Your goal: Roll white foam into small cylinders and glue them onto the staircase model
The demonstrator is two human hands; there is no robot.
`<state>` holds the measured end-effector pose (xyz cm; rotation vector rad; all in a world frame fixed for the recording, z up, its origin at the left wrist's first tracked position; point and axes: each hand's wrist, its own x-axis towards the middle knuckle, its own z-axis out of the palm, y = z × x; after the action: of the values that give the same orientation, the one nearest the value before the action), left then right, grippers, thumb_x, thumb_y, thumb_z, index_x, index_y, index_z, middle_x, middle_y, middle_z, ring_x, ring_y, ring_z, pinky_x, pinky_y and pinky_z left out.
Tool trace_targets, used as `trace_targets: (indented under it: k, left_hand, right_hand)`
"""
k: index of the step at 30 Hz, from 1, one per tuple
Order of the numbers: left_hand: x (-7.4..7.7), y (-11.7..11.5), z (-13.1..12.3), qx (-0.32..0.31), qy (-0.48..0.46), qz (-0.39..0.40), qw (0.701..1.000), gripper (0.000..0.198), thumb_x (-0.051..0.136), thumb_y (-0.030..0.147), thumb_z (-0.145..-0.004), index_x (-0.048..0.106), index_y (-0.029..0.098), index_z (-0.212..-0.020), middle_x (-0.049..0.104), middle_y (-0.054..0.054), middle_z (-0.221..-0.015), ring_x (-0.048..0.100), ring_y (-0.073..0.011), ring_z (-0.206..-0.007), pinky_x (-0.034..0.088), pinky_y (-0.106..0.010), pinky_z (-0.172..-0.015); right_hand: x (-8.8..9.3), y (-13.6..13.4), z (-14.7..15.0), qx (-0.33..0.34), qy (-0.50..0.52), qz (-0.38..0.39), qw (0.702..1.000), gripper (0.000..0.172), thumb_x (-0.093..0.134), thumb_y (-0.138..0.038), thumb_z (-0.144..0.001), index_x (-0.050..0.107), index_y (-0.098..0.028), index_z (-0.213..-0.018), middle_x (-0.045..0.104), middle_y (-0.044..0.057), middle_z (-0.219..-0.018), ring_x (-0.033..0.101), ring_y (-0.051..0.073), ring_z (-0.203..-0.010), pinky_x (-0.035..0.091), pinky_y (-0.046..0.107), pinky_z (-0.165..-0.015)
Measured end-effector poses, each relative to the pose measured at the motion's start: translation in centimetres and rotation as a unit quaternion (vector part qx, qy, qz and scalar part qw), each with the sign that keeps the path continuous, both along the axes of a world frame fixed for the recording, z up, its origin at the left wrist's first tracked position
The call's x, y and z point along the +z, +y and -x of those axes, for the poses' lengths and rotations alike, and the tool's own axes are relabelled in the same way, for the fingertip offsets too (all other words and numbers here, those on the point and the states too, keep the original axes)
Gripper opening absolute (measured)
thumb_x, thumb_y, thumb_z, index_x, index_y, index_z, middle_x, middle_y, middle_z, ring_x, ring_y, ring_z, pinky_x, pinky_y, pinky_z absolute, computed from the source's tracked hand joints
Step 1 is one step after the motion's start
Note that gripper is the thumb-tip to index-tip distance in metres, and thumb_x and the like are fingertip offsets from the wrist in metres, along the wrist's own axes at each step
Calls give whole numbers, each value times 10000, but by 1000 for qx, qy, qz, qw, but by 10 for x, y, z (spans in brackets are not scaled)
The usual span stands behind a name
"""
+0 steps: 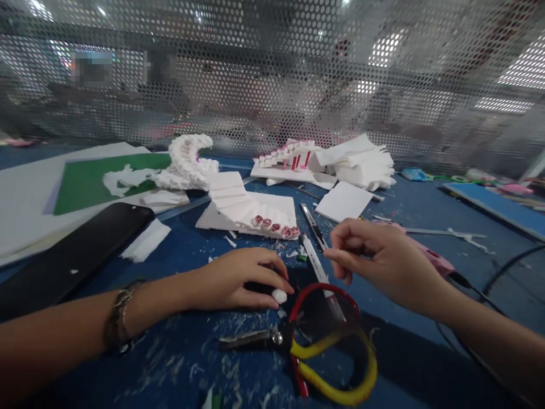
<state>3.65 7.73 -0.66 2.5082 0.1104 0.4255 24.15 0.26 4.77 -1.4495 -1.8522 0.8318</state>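
My left hand (251,278) rests low over the blue table, its thumb and fingers pinching a small white rolled piece (279,296). My right hand (378,258) hovers to the right with thumb and forefinger pressed together; whatever they may hold is too small to make out. Close to those fingertips lie a utility knife (313,224) and a white marker pen (315,260). Scissors with red and yellow handles (336,392) lie in front of both hands. Behind them, a white stepped model (238,201) on a white base carries several dark red swirled rounds at its lower end.
A long black case (85,250) lies at left, by green paper (80,182) and a rough white curved model (191,159). Farther back are another stepped model (293,156) and stacked white sheets (361,162). A pink corded tool (432,255) lies beyond my right hand. Perforated metal mesh (255,74) rises behind.
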Motion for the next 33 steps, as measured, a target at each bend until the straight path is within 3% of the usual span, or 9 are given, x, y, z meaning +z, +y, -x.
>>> trace_targets:
  k: [6,13,19,23,25,28,33]
  left_hand:
    - [2,-2,0,12,-8,70,997,190,589,196,-748,636,174,-931,595,-68,-924,561,-142,-829,431,-227,-721]
    - [0,1,0,67,-32,130,989,181,587,212,-739,645,159,-902,576,-51,-849,542,-105,-693,440,-201,-632]
    - [1,-1,2,94,-41,107,989,140,622,249,-712,630,149,-810,540,-1,-693,492,-80,-588,394,-173,-554]
    - [3,-4,2,112,-27,72,991,123,629,259,-703,582,155,-748,492,27,-641,462,-77,-568,364,-163,-525]
    - [3,-5,2,112,-22,58,992,128,628,258,-705,562,155,-743,487,30,-643,455,-77,-568,357,-161,-525]
    - [2,-6,3,105,-28,38,993,151,628,274,-710,554,149,-755,491,26,-650,459,-81,-580,357,-167,-540]
    - [1,-6,3,77,-40,17,996,144,561,253,-772,592,142,-858,560,-16,-746,505,-101,-661,383,-189,-615]
  right_hand:
    - [6,0,-5,1,-66,-67,996,140,599,-266,-716,565,-191,-603,589,-22,-525,535,86,-451,409,209,-460]
    - [1,6,-7,15,-215,-180,960,267,499,-315,-801,506,-189,-565,478,-38,-420,424,66,-381,297,205,-408]
    - [-3,11,-12,126,-394,-244,877,430,353,-361,-867,456,-180,-491,447,-14,-428,384,84,-395,246,240,-434]
    - [-4,9,-10,212,-478,-181,833,158,438,-109,-807,569,-191,-773,583,4,-652,540,117,-545,297,232,-464]
    - [-8,8,-8,231,-530,-173,797,240,491,-15,-733,563,-208,-857,590,0,-705,566,129,-563,302,233,-459]
    - [-16,9,-6,242,-570,-227,752,199,562,-33,-701,570,-198,-811,576,-1,-675,560,145,-544,316,250,-468]
    - [-19,10,-1,263,-566,-335,706,102,540,-76,-741,557,-176,-731,579,17,-699,538,155,-594,326,272,-498]
